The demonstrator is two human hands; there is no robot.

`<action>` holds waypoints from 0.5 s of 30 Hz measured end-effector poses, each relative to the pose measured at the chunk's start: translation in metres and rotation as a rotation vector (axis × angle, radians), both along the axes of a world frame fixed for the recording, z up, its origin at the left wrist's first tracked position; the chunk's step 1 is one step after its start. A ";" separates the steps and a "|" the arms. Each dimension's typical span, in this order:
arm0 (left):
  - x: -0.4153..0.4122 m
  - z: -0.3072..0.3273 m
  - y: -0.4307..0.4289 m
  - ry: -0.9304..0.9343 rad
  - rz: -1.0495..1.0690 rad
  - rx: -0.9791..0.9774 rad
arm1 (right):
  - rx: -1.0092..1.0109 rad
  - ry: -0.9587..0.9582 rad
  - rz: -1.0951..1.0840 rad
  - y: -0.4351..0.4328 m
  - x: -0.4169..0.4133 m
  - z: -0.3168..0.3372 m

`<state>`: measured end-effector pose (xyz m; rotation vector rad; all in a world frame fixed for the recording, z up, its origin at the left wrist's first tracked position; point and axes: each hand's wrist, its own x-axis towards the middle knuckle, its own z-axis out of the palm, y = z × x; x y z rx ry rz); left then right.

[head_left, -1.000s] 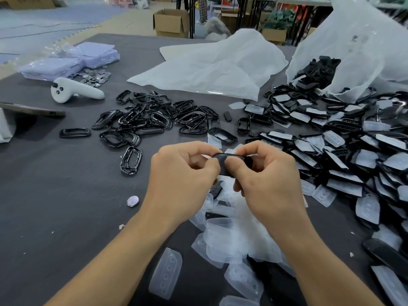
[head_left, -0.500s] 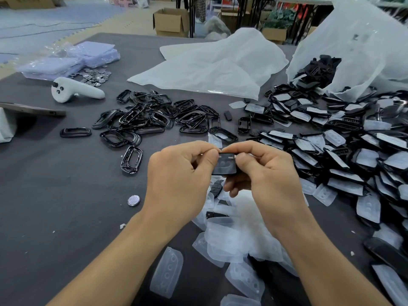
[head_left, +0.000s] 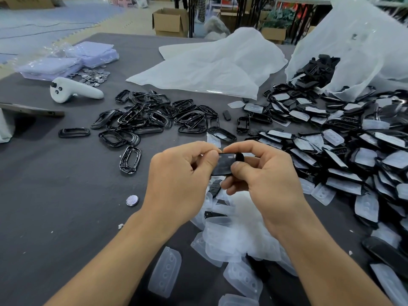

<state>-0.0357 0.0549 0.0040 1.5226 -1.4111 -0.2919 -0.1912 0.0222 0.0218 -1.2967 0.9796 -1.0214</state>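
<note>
**Both hands pinch one small black shell above the table**

Head view: the left hand (head_left: 178, 184) and the right hand (head_left: 265, 180) meet at the middle of the frame. Each has thumb and forefinger curled onto a small black shell (head_left: 223, 165), the left at its 9 o'clock end and the right at its 3 o'clock end. The shell is held in the air over the dark table (head_left: 55, 206), with its glossy face toward the camera. Below it, toward 6 o'clock, lies a heap of clear rubber pads (head_left: 234, 237). At 3 o'clock from the hands spreads a big pile of black shells and pads (head_left: 353, 146), reaching up to an open white bag (head_left: 364, 51) at 1 o'clock. At 11 o'clock sits a cluster of black frames (head_left: 150, 118), and a single frame (head_left: 130, 159) lies near the left hand at 9 o'clock. A round coin cell (head_left: 132, 200) lies at 8 o'clock. A white controller (head_left: 72, 90) rests at 10 o'clock, well apart from the hands
</note>
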 end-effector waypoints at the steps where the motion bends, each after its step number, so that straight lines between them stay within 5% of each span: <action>1: 0.001 0.000 0.000 0.043 -0.018 0.020 | -0.013 0.023 -0.013 0.000 0.000 0.000; 9: 0.005 0.001 -0.005 0.240 -0.189 0.177 | -0.037 0.137 -0.091 -0.004 -0.002 -0.003; 15: 0.008 0.000 -0.009 0.433 -0.239 0.265 | -0.404 0.594 -0.057 0.003 -0.005 -0.004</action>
